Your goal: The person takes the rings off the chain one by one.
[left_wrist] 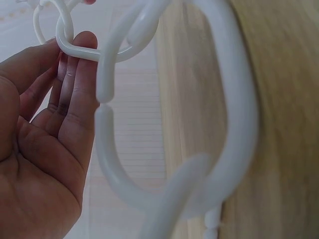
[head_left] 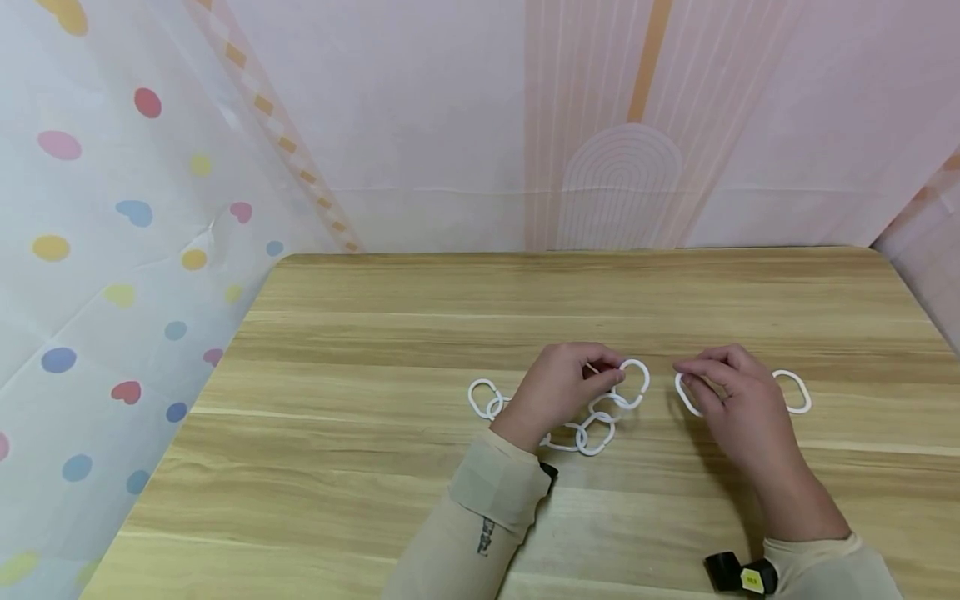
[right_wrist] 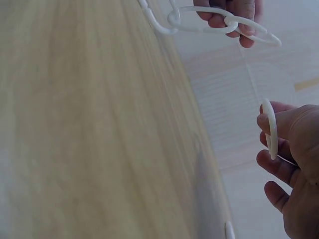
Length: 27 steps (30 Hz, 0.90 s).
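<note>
My left hand (head_left: 558,383) pinches the end link of a white plastic chain (head_left: 597,435) between thumb and fingertips. That end link (head_left: 645,385) stands up to the right of the fingertips, and several joined links trail down and left behind the wrist. In the left wrist view a large chain link (left_wrist: 241,99) with a small gap in its side hangs close to the camera. My right hand (head_left: 742,400) pinches a single loose white link (right_wrist: 272,129), held apart from the chain and facing its end link. Part of the loose link is hidden by the fingers.
Another white link (head_left: 806,392) lies on the wooden table (head_left: 337,500) just right of my right hand. The chain's far end (head_left: 480,398) rests left of my left wrist. A patterned cloth (head_left: 435,125) hangs behind the table and along its left side.
</note>
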Motion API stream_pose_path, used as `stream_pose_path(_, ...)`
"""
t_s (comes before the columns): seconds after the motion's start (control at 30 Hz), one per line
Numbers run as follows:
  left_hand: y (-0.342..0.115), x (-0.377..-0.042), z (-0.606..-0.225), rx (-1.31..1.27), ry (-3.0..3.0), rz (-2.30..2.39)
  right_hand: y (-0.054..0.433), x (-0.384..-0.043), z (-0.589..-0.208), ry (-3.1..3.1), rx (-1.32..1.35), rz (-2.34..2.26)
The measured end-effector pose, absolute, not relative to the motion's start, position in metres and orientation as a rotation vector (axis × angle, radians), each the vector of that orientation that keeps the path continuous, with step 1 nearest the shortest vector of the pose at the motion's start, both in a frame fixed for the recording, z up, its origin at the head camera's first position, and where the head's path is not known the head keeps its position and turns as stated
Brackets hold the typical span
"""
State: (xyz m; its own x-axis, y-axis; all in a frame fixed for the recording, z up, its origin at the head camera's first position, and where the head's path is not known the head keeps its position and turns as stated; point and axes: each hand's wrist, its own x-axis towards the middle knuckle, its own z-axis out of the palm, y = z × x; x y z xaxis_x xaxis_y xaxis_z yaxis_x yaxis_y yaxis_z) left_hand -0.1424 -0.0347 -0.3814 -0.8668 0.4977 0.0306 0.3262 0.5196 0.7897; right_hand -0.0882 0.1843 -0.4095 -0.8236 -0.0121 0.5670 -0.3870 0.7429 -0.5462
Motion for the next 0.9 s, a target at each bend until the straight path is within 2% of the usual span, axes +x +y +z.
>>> stream_pose_path(0.9, -0.036, -0.141, -0.382, 0.690, 2.568, 1.251, 0.208, -0.094, -0.426, -2.479, 0.122, 0.891)
